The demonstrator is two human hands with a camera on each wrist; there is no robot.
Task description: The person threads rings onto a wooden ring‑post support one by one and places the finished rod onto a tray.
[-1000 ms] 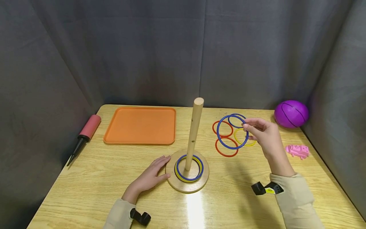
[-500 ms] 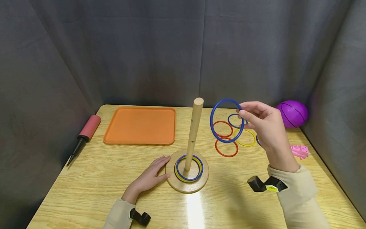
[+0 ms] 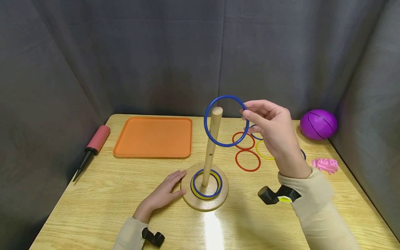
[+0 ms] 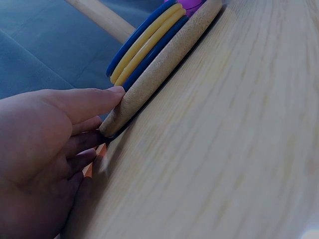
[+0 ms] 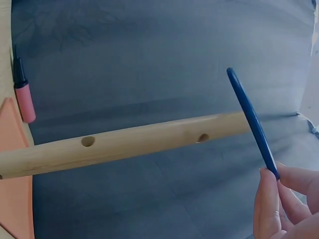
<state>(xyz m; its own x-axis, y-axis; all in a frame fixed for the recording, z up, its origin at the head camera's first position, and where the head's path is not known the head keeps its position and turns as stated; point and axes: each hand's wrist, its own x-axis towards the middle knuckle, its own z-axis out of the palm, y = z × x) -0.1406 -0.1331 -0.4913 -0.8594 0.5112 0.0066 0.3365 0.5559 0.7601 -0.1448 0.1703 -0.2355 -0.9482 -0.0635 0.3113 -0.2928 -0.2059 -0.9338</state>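
No readable text, label, brand, number or sign in any view. A small yellow tag (image 3: pixel 284 199) sits on the black wrist mount just below the right hand (image 3: pixel 272 132); any print on it is too small to make out. The purple ball (image 3: pixel 318 124), beyond and to the right of that hand, carries only dark seam lines, no lettering.

Your left hand (image 3: pixel 162 194) lies flat and low, fingers (image 4: pixel 84 102) straight and relaxed. Your right hand (image 3: pixel 272 133) is raised, forearm angled up, fingers (image 5: pixel 269 204) pinched together.
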